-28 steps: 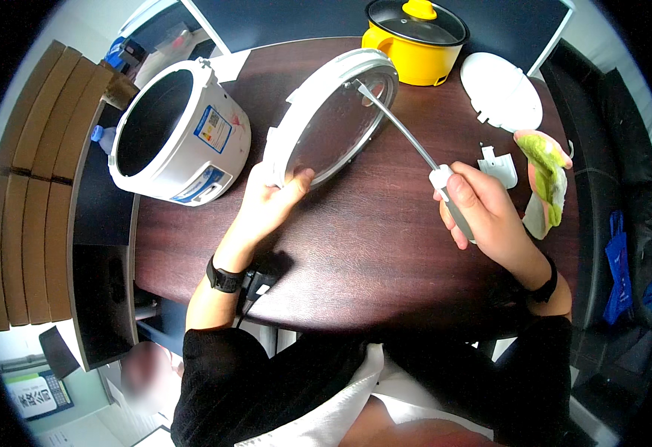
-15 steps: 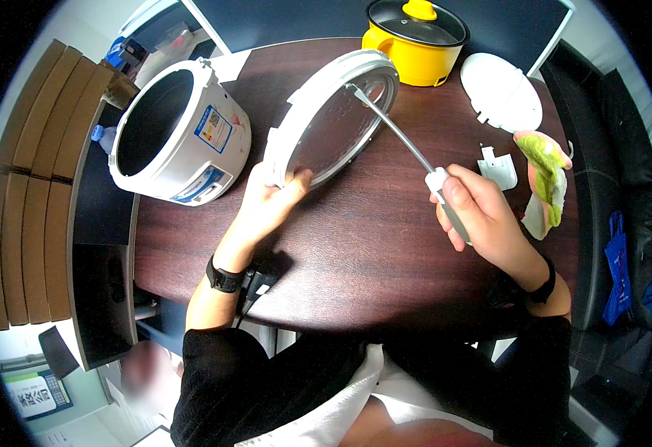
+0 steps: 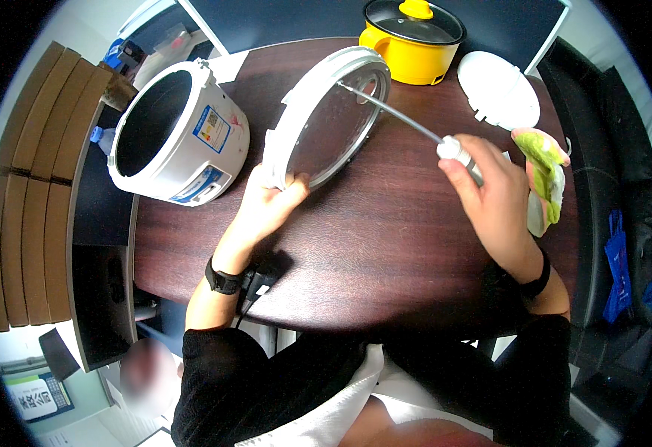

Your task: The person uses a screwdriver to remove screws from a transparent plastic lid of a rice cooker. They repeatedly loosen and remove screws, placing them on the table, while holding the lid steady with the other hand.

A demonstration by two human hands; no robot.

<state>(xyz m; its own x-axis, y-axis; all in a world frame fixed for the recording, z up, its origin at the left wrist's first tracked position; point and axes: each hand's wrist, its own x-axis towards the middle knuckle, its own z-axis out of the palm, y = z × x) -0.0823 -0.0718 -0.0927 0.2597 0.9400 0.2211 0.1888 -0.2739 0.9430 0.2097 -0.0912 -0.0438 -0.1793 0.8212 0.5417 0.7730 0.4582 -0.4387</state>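
Observation:
My left hand (image 3: 273,197) grips the lower rim of a round white rice cooker lid (image 3: 307,89), thumb on its inner side. The lid is tilted up on edge above the table, its metal inner face turned to the right. In my right hand (image 3: 493,197) is a screwdriver (image 3: 408,121) with a long metal shaft and a white and grey handle. Its tip reaches the upper inner side of the lid; whether it sits in a screw is too small to tell. Left of the lid stands the white rice cooker body (image 3: 184,138), open at the top.
A yellow pot (image 3: 415,56) with a glass lid stands at the back. To the right lie a white oval cover (image 3: 499,91) and a green and pink cloth (image 3: 542,175). A black plug and cord (image 3: 255,287) rest at the near edge. Cardboard boxes (image 3: 35,186) are stacked at left.
My right hand has turned and shifted slightly right and up, so the screwdriver lies flatter and the small white part is now mostly hidden. The lid has tipped slightly to the left.

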